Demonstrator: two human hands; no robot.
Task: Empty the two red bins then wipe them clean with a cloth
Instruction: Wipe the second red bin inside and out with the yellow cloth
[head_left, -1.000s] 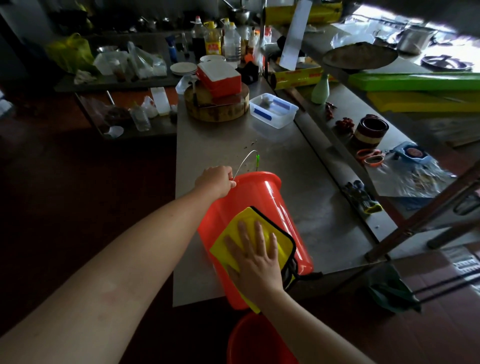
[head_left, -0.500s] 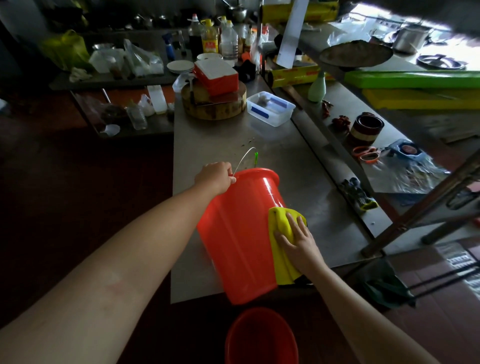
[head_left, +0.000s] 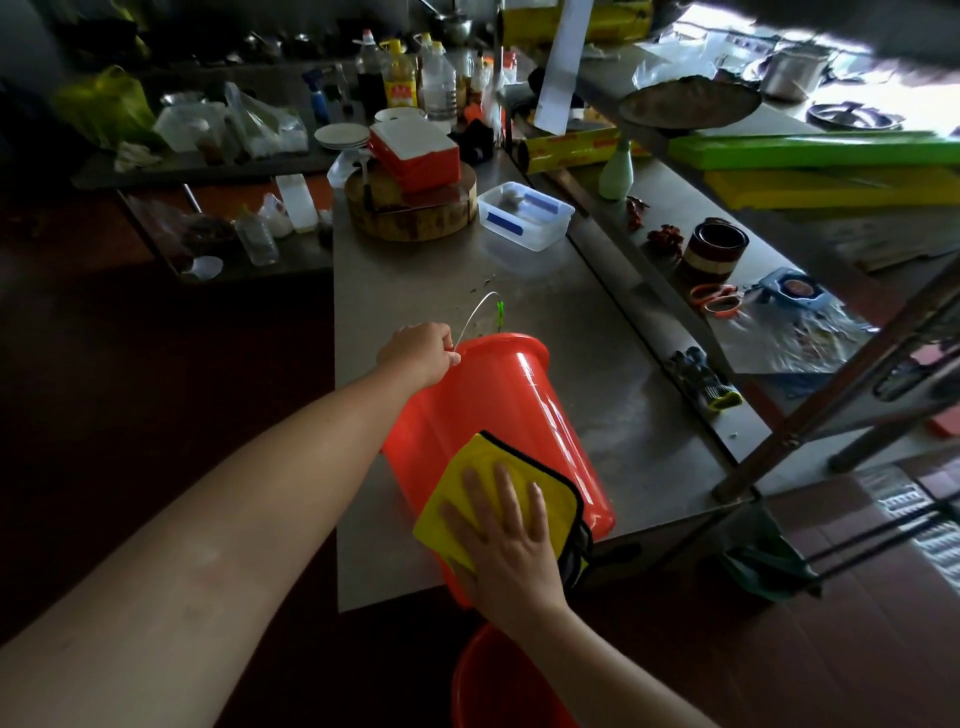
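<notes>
Wiping step, first bin. Red bin (head_left: 498, 395) is held on its side over the steel surface (head_left: 649, 431), on the side of the round chopping block (head_left: 410, 213) that faces the person, well apart from it.

Orientation: long axis runs from base to mouth, roughly in line with the chopping block. The mouth is pointed towards the block and the base away from it. The base appears to project past the surface edge farthest from the block. Whether the wall rests on the surface cannot be told. The wire handle (head_left: 478, 312) stands clear of the rim on the block side.

Left grip (head_left: 421, 353): fingers curled tight on the rim, beside the handle root. Right grip (head_left: 511, 545): fingers straight and spread, palm laid flat. Nothing is pinched; the yellow cloth (head_left: 467, 467) is only pressed against the bin's outer wall near the base. A dark-edged corner of the cloth hangs free past the base.

A second red bin (head_left: 498, 680) is seen on the floor, beyond the surface edge farthest from the block.

Risks, judged:
- Roll. The wall is round and tapered, so a sideways stroke could turn the bin under the single rim hold.
- Slide. Plastic on smooth steel, with the base past the edge: a push away from the block could send it off towards the floor bin.
- Cloth loss. It is held by pressure alone and could slip out if the palm is lifted.
- Inner wall not yet seen to be wiped.
</notes>
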